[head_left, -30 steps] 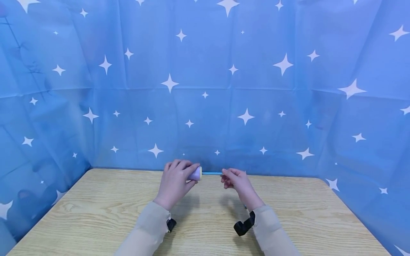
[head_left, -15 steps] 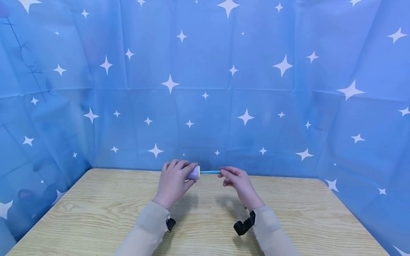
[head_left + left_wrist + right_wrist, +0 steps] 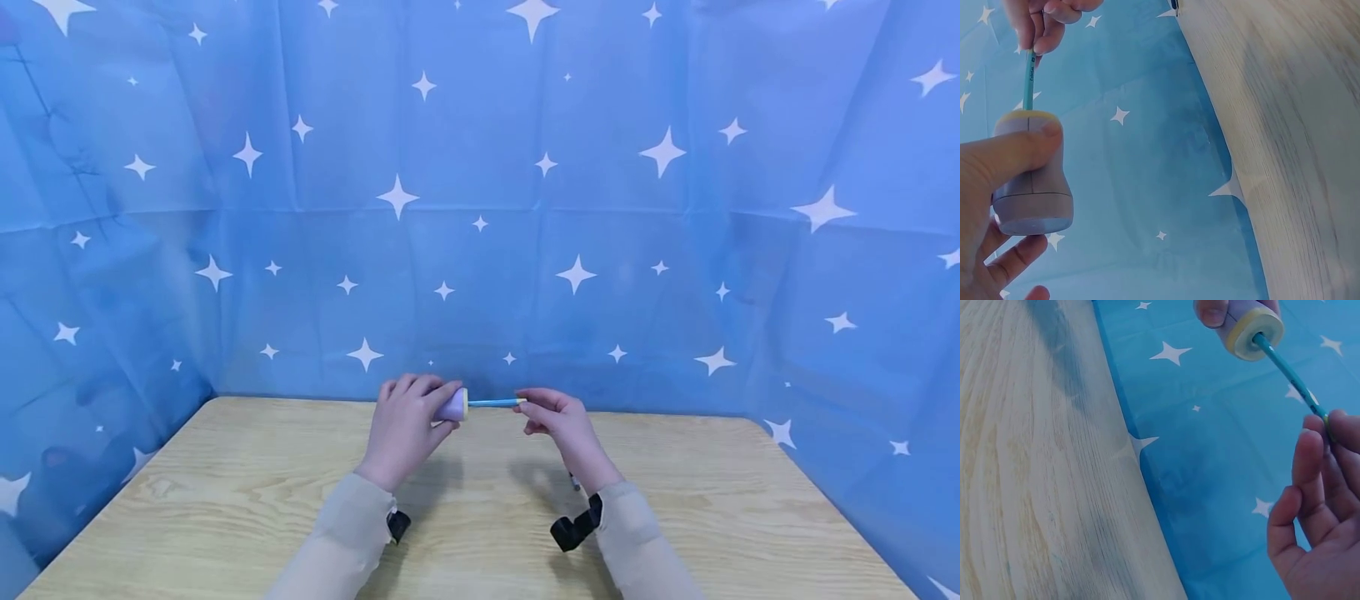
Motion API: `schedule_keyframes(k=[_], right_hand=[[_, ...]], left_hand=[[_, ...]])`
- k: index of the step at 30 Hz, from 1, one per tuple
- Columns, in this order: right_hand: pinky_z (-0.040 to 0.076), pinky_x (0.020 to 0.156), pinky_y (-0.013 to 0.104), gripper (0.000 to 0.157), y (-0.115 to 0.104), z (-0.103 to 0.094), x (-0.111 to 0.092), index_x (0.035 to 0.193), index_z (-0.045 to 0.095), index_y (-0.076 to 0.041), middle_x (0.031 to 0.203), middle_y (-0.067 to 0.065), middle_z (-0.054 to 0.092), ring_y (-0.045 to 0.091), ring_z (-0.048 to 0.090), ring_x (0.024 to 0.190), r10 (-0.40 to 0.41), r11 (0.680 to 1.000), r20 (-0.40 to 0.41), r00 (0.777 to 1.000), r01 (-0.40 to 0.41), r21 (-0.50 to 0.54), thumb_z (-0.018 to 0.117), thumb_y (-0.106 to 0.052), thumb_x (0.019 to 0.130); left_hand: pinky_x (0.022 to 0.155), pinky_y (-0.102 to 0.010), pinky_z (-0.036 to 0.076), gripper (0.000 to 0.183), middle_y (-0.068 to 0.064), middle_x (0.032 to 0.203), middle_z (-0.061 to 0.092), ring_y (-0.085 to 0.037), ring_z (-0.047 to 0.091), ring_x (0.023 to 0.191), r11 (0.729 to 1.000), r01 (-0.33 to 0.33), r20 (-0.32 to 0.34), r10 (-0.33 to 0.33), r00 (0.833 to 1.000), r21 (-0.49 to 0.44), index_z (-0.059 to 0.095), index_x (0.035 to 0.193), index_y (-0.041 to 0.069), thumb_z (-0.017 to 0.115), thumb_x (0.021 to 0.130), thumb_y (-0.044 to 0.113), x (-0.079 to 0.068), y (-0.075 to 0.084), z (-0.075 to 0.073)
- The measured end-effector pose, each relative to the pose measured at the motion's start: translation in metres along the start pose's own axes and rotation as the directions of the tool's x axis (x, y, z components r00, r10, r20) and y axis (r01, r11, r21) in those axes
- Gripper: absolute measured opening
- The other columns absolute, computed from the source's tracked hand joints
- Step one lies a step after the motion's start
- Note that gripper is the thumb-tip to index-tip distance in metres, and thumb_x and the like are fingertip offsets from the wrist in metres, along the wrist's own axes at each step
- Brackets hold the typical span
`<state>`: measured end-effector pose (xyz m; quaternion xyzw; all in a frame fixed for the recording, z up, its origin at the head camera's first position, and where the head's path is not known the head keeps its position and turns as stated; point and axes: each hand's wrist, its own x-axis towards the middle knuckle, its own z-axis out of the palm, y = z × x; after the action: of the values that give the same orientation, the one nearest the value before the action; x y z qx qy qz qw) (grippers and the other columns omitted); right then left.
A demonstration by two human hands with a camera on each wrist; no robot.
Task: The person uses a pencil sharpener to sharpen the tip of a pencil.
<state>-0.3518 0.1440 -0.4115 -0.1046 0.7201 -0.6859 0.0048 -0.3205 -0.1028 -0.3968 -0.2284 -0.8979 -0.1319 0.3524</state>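
Note:
My left hand [image 3: 405, 429] grips a small purple pencil sharpener [image 3: 1034, 169] with a yellow rim, thumb along its side. The sharpener lies sideways above the far part of the table, its holed end facing right. A light-blue pencil [image 3: 491, 403] stands in that hole, as the right wrist view shows; its tip is hidden inside. My right hand [image 3: 558, 423] pinches the pencil's yellowish outer end between thumb and fingertips. Dark lettering runs along the pencil [image 3: 1029, 78] in the left wrist view.
Beneath both hands is a wood-grain table [image 3: 480, 517]. A blue curtain with white stars [image 3: 480, 275] hangs right behind its far edge and along the sides. A black wrist camera [image 3: 573, 529] is strapped to the right sleeve.
My right thumb and fingers have shifted their grip on the pencil, so its yellowish end now shows. Both hands and the sharpener have drifted very slightly, the sharpener a little to the left.

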Motion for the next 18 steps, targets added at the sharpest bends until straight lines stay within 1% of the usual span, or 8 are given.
schedule_keyframes(k=[6,10,12,15,18], right_hand=[[0.053,0.079,0.037,0.030,0.0000,-0.0007,0.0001,0.122,0.065,0.000,0.112,0.021,0.067,0.019,0.062,0.072,0.005,1.000,0.032,0.999,-0.005,-0.006,0.063,-0.012,0.094],[0.053,0.079,0.036,0.031,-0.0002,0.0004,0.0006,0.123,0.064,0.000,0.108,0.016,0.069,0.017,0.062,0.071,0.001,1.000,0.040,0.999,-0.001,-0.006,0.063,-0.013,0.094],[0.053,0.080,0.036,0.031,-0.0004,0.0008,0.0006,0.123,0.064,0.000,0.107,0.015,0.069,0.018,0.062,0.072,0.001,1.000,0.041,0.999,0.000,-0.011,0.063,-0.013,0.095],[0.052,0.081,0.037,0.029,0.0007,0.0014,0.0003,0.122,0.065,0.000,0.107,0.018,0.069,0.020,0.063,0.074,-0.001,1.000,0.025,1.000,0.002,-0.021,0.062,-0.011,0.095],[0.051,0.084,0.041,0.027,0.0038,0.0030,-0.0002,0.120,0.066,0.001,0.105,0.019,0.069,0.021,0.063,0.076,-0.008,0.999,0.015,1.000,0.009,-0.034,0.062,-0.010,0.095]], left_hand=[[0.090,-0.048,0.038,0.053,0.000,0.110,0.065,-0.024,0.055,0.104,1.000,-0.003,0.004,0.003,1.000,-0.021,0.069,0.122,0.021,0.086,0.073,0.027,0.0003,0.0018,-0.0031],[0.090,-0.047,0.038,0.053,0.000,0.111,0.065,-0.023,0.055,0.104,1.000,-0.001,0.005,0.001,1.000,-0.011,0.069,0.122,0.022,0.086,0.073,0.028,0.0004,0.0000,-0.0041],[0.090,-0.046,0.038,0.053,0.001,0.111,0.065,-0.023,0.055,0.104,1.000,-0.007,0.002,0.007,1.000,-0.006,0.069,0.122,0.022,0.086,0.073,0.028,0.0007,-0.0008,-0.0040],[0.089,-0.046,0.039,0.052,0.001,0.111,0.065,-0.023,0.055,0.104,1.000,-0.022,-0.003,0.022,1.000,-0.008,0.069,0.123,0.022,0.086,0.073,0.027,0.0010,-0.0012,-0.0038],[0.089,-0.046,0.039,0.052,0.000,0.110,0.065,-0.024,0.055,0.104,1.000,-0.031,-0.009,0.030,0.999,-0.007,0.069,0.122,0.020,0.086,0.073,0.026,0.0003,-0.0008,-0.0041]])
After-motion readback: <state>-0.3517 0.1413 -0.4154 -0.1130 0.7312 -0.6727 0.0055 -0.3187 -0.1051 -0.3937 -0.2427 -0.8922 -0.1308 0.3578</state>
